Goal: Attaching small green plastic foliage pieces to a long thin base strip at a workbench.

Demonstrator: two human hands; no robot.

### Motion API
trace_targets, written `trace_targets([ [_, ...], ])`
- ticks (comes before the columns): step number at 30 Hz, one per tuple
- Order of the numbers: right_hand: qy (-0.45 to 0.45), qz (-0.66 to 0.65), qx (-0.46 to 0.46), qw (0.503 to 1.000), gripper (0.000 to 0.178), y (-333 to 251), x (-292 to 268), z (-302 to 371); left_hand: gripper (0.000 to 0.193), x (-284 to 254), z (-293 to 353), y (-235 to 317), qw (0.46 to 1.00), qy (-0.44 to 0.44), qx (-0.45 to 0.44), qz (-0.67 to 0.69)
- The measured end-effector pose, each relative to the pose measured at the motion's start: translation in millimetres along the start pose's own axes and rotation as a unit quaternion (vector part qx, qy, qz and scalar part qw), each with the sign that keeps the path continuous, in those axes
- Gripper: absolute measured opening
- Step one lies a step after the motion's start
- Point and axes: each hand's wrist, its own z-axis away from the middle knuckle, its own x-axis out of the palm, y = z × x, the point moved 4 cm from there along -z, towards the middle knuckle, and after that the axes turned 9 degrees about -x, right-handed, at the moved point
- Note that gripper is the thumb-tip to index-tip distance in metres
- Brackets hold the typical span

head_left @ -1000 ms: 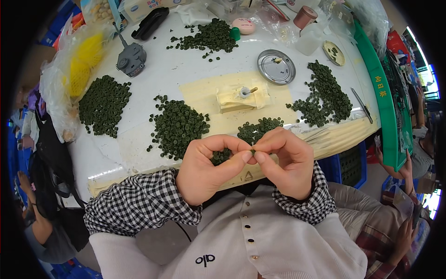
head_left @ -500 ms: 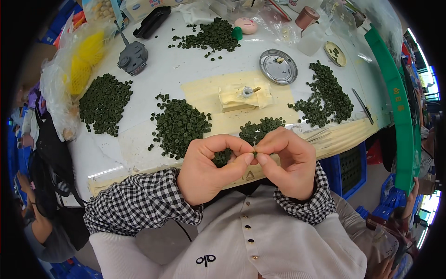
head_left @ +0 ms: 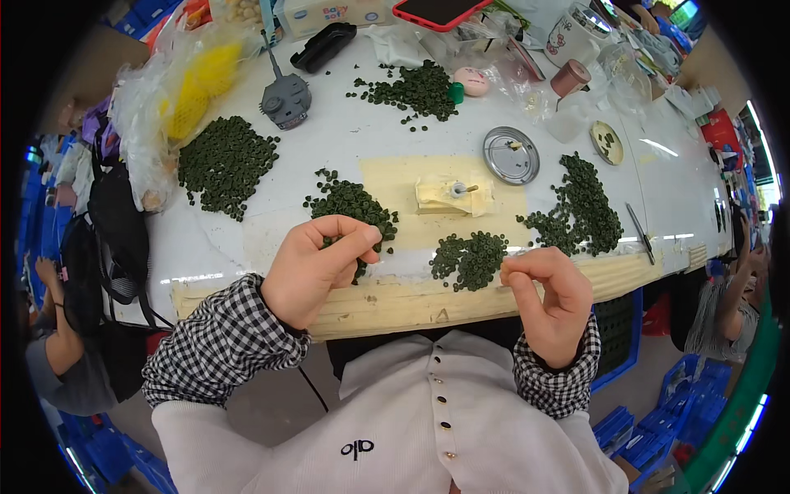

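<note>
My left hand (head_left: 321,267) is over the near edge of a pile of small dark green wheel-like parts (head_left: 346,199). Its thumb and forefinger are pinched together, and whatever may be between them is too small to make out. My right hand (head_left: 550,305) hovers beside a smaller pile of similar green parts (head_left: 471,259), fingertips also pressed together, their contents hidden. Between and beyond the hands stands a tape-covered block (head_left: 432,198) with a short pin (head_left: 467,190) sticking out of it.
More green parts lie in heaps at left (head_left: 229,160), back (head_left: 421,89) and right (head_left: 586,206). A grey model tank turret (head_left: 285,100), a round metal lid (head_left: 499,156), a pale dish (head_left: 607,142), tweezers (head_left: 639,233) and a red-edged phone (head_left: 440,10) are on the table.
My hands, fingertips together before, have parted: the left went left to the larger pile, the right moved right. The view has shifted, and the long green tray has moved off the table's right side.
</note>
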Motion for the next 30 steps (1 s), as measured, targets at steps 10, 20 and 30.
trace_targets([
  [10,-0.080,0.049,-0.049,0.994,0.011,-5,3,-6,0.020,-14,16,-17,0.958,-0.025,0.033,0.283],
  [20,-0.118,0.191,-0.235,0.946,0.024,17,17,2,0.027,5,35,-40,0.745,-0.118,0.079,0.652],
  [30,-0.193,0.181,-0.266,0.927,0.025,19,29,6,0.028,43,20,-49,0.838,-0.151,0.039,0.523],
])
